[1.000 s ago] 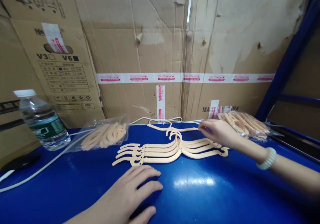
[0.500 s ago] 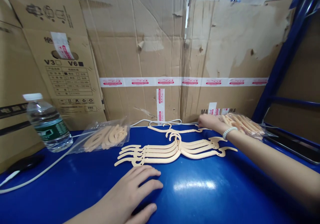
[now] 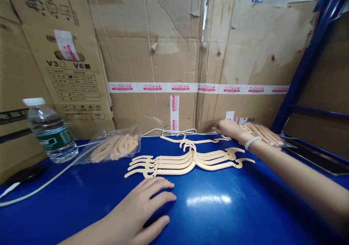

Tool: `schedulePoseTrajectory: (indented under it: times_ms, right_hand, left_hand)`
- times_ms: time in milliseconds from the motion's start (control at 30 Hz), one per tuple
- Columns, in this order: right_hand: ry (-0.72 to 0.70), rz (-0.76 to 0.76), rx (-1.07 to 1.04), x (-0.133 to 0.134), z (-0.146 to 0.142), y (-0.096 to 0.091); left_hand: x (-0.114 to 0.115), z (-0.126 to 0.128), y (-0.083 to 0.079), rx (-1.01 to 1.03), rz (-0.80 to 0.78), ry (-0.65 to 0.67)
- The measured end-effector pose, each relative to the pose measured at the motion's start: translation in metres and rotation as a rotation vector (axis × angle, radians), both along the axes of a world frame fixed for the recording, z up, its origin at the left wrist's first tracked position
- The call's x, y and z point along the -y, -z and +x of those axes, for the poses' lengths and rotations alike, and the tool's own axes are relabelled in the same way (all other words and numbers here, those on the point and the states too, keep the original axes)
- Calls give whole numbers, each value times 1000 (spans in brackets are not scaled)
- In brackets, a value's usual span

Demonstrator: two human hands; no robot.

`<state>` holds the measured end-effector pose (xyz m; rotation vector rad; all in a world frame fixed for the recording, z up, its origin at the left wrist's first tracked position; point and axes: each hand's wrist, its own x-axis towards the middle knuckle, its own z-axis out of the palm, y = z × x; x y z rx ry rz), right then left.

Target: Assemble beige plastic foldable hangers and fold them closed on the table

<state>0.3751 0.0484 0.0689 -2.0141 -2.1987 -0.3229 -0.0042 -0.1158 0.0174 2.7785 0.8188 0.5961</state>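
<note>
Several beige plastic hangers [image 3: 188, 161] lie stacked in a fan on the blue table [image 3: 231, 208]. One more beige hanger [image 3: 191, 140] lies behind them by the cardboard wall. My right hand [image 3: 228, 127] reaches over to that far hanger's right end, its fingers closed down at the tip; a white bead bracelet is on the wrist. My left hand [image 3: 144, 206] rests flat on the table in front of the stack, fingers spread, holding nothing.
A clear bag of beige hangers [image 3: 116, 147] lies left of the stack and another bag [image 3: 263, 134] at the right. A water bottle [image 3: 49, 130] stands far left, with a white cable [image 3: 54, 176] beside it. Cardboard boxes [image 3: 152, 55] wall the back; a blue rack post [image 3: 308, 59] stands right.
My right hand has moved from the right end of the hanger stack back and right, to the far hanger by the cardboard. The left hand has stayed flat.
</note>
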Motion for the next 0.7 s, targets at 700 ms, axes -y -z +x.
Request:
schedulePoseTrajectory:
  times_ms: [700]
  right_hand:
    - [-688, -360, -1218, 112, -161, 14]
  left_hand:
    - [-21, 17, 6, 591, -1033, -172]
